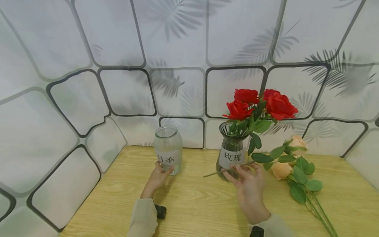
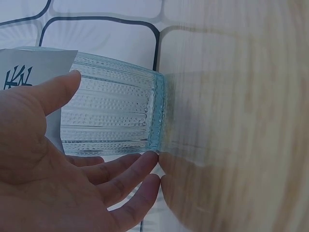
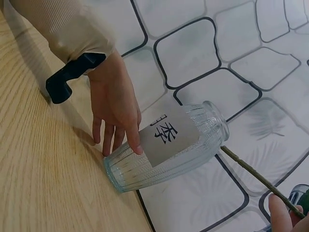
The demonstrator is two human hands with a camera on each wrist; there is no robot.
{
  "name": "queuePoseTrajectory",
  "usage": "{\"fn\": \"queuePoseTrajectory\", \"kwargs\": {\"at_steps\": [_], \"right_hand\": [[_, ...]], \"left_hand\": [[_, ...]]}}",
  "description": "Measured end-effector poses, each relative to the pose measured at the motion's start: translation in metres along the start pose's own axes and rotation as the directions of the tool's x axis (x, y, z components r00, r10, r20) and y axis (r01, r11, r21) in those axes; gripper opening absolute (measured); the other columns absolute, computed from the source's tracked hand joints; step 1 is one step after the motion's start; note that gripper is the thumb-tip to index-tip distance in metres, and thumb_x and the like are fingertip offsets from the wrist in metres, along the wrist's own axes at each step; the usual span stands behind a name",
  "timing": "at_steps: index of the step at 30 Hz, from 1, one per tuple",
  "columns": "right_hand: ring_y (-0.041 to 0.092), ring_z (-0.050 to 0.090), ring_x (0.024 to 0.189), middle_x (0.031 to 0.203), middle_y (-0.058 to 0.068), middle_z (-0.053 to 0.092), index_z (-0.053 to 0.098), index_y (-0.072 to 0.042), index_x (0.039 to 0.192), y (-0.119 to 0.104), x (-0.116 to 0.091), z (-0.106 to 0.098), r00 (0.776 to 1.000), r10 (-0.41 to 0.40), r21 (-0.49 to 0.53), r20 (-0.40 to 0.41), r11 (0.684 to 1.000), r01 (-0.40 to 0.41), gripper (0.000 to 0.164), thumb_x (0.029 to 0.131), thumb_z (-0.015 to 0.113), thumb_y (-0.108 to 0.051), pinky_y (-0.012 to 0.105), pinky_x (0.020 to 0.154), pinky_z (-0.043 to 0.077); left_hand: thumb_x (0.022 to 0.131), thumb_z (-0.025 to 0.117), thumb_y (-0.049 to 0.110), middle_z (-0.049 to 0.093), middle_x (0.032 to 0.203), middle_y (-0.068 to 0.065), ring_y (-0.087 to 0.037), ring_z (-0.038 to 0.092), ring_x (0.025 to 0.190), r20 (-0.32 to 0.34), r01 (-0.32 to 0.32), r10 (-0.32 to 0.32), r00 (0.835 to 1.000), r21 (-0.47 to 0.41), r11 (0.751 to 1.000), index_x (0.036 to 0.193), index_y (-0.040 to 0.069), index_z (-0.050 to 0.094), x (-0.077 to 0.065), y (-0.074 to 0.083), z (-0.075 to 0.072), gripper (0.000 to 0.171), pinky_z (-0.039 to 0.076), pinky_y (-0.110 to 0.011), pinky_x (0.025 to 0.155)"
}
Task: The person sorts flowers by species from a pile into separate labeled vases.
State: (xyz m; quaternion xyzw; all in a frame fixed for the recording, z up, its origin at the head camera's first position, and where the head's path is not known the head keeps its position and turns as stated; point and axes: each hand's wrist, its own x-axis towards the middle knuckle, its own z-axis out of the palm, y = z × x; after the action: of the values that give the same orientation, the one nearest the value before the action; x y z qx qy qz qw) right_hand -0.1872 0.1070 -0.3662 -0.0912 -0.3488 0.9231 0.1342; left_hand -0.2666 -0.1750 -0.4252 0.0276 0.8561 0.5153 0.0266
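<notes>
A clear ribbed glass vase with a white paper label stands upright at the left of the table. My left hand holds its lower part, the thumb by the label and the other fingers around the side, as the left wrist view shows. My right hand pinches the thin green stem of a peach rose, its bare end pointing left. That stem crosses in front of a dark glass vase, also labelled, which holds several red roses. In the right wrist view the stem ends near the clear vase's mouth.
More peach rose lies on the wooden table at the right, its stems running to the front edge. A patterned white cloth hangs as a wall behind and on the left, right up against the table's back edge.
</notes>
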Motion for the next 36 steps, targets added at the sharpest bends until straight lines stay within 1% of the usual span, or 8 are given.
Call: {"fn": "queuePoseTrajectory", "kwargs": {"at_steps": [3,8,13,18,21,24,28,36], "right_hand": [[0.019,0.067,0.080,0.082,0.002,0.046,0.030,-0.011,0.103,0.004,-0.001,0.004,1.000,-0.003,0.019,0.009,1.000,0.003,0.033,0.099,0.047,0.016,0.047,0.076,0.061],[0.019,0.066,0.079,0.086,0.002,0.045,0.031,-0.010,0.105,0.011,-0.004,0.011,1.000,-0.006,0.036,0.028,0.999,0.005,0.033,0.099,0.049,0.016,0.050,0.078,0.060],[0.017,0.066,0.077,0.089,0.003,0.049,0.036,-0.007,0.110,0.017,-0.009,0.019,0.999,-0.020,0.047,0.028,0.999,0.019,0.027,0.099,0.048,0.016,0.049,0.078,0.060],[0.017,0.065,0.081,0.088,0.002,0.044,0.030,-0.008,0.103,0.024,-0.006,0.028,0.998,-0.040,0.025,0.050,0.999,0.039,0.027,0.101,0.047,0.013,0.051,0.084,0.058],[0.016,0.064,0.082,0.090,0.003,0.043,0.029,-0.007,0.102,0.028,-0.004,0.034,0.998,-0.046,0.024,0.051,0.999,0.045,0.026,0.101,0.045,0.014,0.053,0.087,0.057],[0.016,0.065,0.081,0.091,0.004,0.044,0.030,-0.007,0.103,0.032,-0.003,0.041,0.998,-0.044,0.053,0.050,0.998,0.041,0.027,0.100,0.044,0.016,0.053,0.087,0.057],[0.018,0.066,0.083,0.089,0.004,0.043,0.030,-0.008,0.100,0.038,-0.003,0.048,0.998,-0.040,0.093,0.058,0.995,0.034,0.028,0.101,0.047,0.015,0.054,0.089,0.056],[0.023,0.067,0.082,0.084,0.006,0.047,0.036,-0.004,0.093,0.052,-0.002,0.062,0.997,-0.055,0.149,0.045,0.988,0.048,0.026,0.098,0.049,0.018,0.054,0.087,0.056]], "left_hand": [[0.107,0.054,0.025,0.026,0.147,-0.050,-0.059,0.041,0.131,-0.001,0.001,-0.001,1.000,0.004,1.000,0.150,-0.019,0.003,0.000,0.000,0.000,0.081,0.044,-0.064,0.100],[0.107,0.055,0.024,0.027,0.145,-0.051,-0.060,0.042,0.130,-0.004,-0.007,0.007,1.000,0.011,1.000,0.150,-0.020,0.004,0.001,0.000,0.001,0.080,0.044,-0.064,0.100],[0.107,0.055,0.024,0.028,0.144,-0.051,-0.059,0.044,0.128,0.001,-0.012,0.012,1.000,0.021,1.000,0.149,-0.021,0.005,0.000,0.000,0.001,0.079,0.047,-0.061,0.096],[0.107,0.054,0.026,0.028,0.146,-0.050,-0.059,0.044,0.129,0.004,-0.016,0.016,1.000,0.032,0.999,0.149,-0.020,0.004,0.000,-0.001,0.000,0.080,0.046,-0.063,0.098],[0.107,0.054,0.026,0.026,0.148,-0.049,-0.059,0.043,0.130,0.005,-0.015,0.015,1.000,0.026,1.000,0.150,-0.019,0.004,0.000,-0.002,-0.001,0.080,0.045,-0.064,0.099],[0.107,0.054,0.027,0.025,0.148,-0.049,-0.058,0.043,0.130,0.008,-0.018,0.018,1.000,0.023,1.000,0.150,-0.019,0.004,0.000,-0.002,-0.002,0.080,0.046,-0.064,0.099],[0.107,0.054,0.026,0.025,0.148,-0.049,-0.058,0.043,0.130,0.008,-0.022,0.022,1.000,0.022,1.000,0.150,-0.019,0.004,0.000,-0.002,-0.002,0.080,0.046,-0.063,0.099],[0.107,0.053,0.025,0.026,0.147,-0.049,-0.060,0.042,0.130,0.004,-0.018,0.018,1.000,0.020,1.000,0.150,-0.020,0.004,0.001,-0.003,-0.001,0.079,0.044,-0.064,0.101]]}}
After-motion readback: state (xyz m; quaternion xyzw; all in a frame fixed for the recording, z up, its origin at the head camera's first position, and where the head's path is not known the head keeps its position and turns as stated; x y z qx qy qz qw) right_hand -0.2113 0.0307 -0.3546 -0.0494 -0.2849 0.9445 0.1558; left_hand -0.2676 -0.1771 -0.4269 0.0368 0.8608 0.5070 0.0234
